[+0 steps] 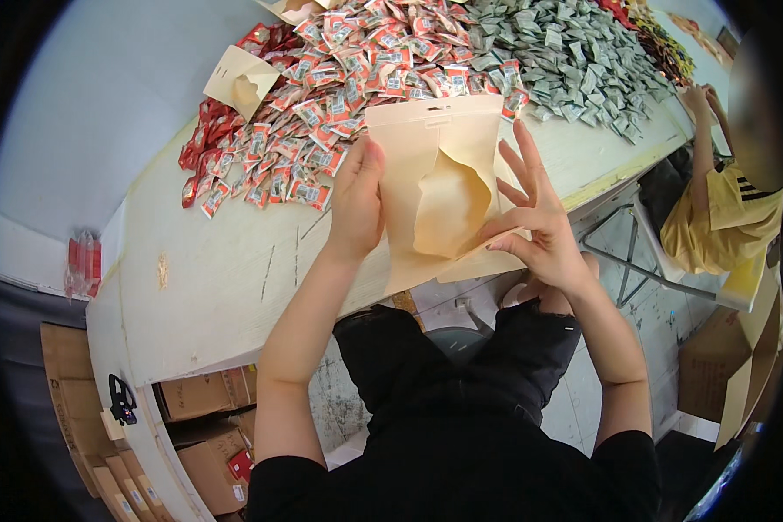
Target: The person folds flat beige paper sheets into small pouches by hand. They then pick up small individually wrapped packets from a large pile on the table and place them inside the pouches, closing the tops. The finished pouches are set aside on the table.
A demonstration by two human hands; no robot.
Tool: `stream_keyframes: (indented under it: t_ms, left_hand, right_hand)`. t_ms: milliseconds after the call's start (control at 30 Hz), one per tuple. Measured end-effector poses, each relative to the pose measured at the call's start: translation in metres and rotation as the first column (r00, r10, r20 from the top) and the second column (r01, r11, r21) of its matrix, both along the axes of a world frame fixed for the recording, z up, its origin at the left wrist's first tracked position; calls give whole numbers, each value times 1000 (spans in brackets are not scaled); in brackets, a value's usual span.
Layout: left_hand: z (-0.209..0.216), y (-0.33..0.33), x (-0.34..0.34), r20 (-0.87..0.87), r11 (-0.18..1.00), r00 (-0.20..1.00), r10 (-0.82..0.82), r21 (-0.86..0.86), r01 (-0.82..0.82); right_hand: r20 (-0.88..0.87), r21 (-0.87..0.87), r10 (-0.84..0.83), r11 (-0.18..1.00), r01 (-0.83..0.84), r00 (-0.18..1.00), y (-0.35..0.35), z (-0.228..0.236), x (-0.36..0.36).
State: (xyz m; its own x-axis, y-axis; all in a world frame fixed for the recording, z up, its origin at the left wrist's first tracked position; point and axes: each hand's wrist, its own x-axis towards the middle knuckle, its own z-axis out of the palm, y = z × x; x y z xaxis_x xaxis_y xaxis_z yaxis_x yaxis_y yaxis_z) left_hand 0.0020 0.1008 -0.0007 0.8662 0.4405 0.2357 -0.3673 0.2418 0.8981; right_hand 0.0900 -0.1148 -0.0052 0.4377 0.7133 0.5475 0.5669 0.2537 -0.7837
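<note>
Holding a cream paper pouch with a wavy-edged window [444, 191] above the near edge of the white desk [217, 287], the left hand [358, 198] is closed on its left side, while the right hand [535, 228] pinches its lower right edge between thumb and forefinger, other fingers spread. Toward the desk's far edge I see heaps of red-and-white plastic sachets [391, 65] and grey-green packets [574, 65]

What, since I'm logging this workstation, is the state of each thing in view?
cream carton: held up in both hands
left hand: gripping its left edge
right hand: pinching its lower right edge
second cream carton: lying against the heap
red-and-white packets: heaped loosely
grey-green packets: heaped loosely
table: top marked with dark lines
cardboard box: flap open
</note>
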Motion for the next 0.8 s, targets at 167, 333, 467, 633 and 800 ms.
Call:
stream_keyframes:
  t_ms: [167, 333, 467, 633, 800]
  left_hand:
    - [-12, -6, -16, 58, 964, 998, 13, 265, -28]
    - [-17, -12, -27, 80, 996, 994, -73, -37, 76]
    - [-10, -22, -30, 137, 993, 987, -90, -67, 99]
    - [-17, -21, -36, 70, 986, 997, -35, 165, 23]
    - [-3, -52, -47, 413, 961, 908, -70, 271, -49]
  right_hand:
    - [19, 205, 98, 974, -100, 995, 6, -3, 3]
    - [124, 261, 120, 954, -149, 985, 2, 3, -2]
    - [85, 290, 116, 947, -135, 990, 0, 6, -8]
    - [51, 404, 99, 908, -112, 994, 2, 9, -11]
    - [100, 443, 23, 894, -66, 995, -5, 8, -8]
